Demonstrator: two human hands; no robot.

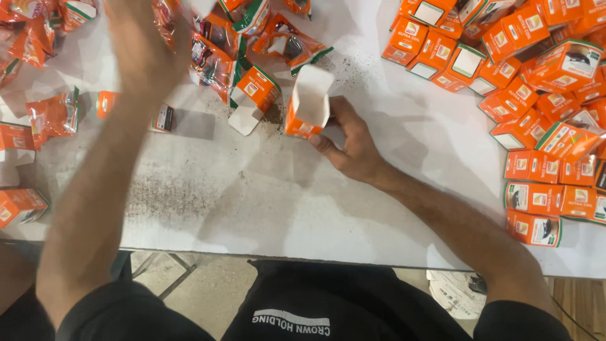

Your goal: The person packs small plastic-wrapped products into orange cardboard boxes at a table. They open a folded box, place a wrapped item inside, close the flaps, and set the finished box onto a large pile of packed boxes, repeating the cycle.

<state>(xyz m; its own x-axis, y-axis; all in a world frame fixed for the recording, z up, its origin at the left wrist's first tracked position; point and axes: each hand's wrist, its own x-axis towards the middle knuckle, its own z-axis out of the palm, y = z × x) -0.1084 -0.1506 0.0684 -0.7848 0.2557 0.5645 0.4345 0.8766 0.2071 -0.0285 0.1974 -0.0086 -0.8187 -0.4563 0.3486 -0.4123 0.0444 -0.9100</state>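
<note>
My right hand [348, 140] holds a small orange carton [307, 104] upright on the white table [265, 202], its top flap open and the white inside showing. My left hand [146, 47] reaches far forward into a heap of orange foil sachets [218, 60] at the back of the table; its fingers are blurred and partly cut off by the frame edge, so what they hold is unclear. Another open orange carton [254, 93] lies on its side just left of the held one.
A large pile of closed orange cartons [536, 107] covers the right side of the table. More sachets and cartons [53, 117] lie scattered at the left. Dark powder is spilled on the table surface. The table's near edge runs across the lower part of the view.
</note>
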